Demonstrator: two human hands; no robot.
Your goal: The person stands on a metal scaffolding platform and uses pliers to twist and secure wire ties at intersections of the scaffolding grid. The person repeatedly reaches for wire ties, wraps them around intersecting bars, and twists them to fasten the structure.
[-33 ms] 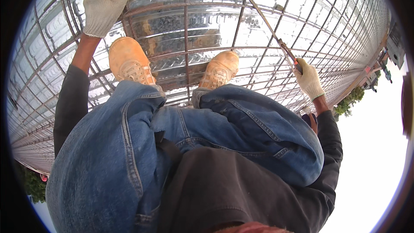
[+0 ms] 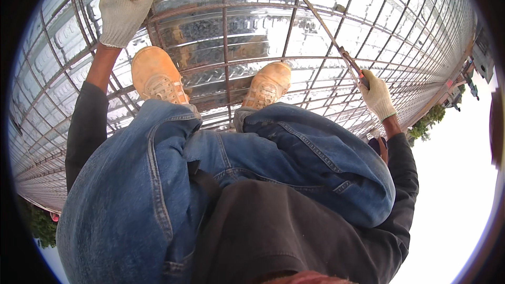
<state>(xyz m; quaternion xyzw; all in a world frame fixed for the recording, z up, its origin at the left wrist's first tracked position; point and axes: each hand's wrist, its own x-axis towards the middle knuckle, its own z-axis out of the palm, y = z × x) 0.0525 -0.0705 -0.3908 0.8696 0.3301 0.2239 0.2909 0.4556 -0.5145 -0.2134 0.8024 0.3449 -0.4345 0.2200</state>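
Observation:
My left hand [image 2: 122,10], in a dirty cream knit glove, reaches to the top edge of the view above the steel rebar grid [image 2: 226,31]. Its thumb and a bare fingertip come close together, but what they grip is hidden by the hand and the frame edge. My right hand [image 2: 377,94], gloved too, is closed around a pair of pliers [image 2: 349,60] with dark arms and an orange-red grip. The tips of the pliers point up and left, in line with a long diagonal rod [image 2: 310,8]; whether they touch it I cannot tell.
Shiny ribbed metal decking [image 2: 197,31] lies under the grid. My tan left shoe [image 2: 157,73] and right shoe [image 2: 267,85] stand among the crossing bars. At the right rim are the deck edge [image 2: 421,108], green trees [image 2: 427,124] and buildings [image 2: 481,55].

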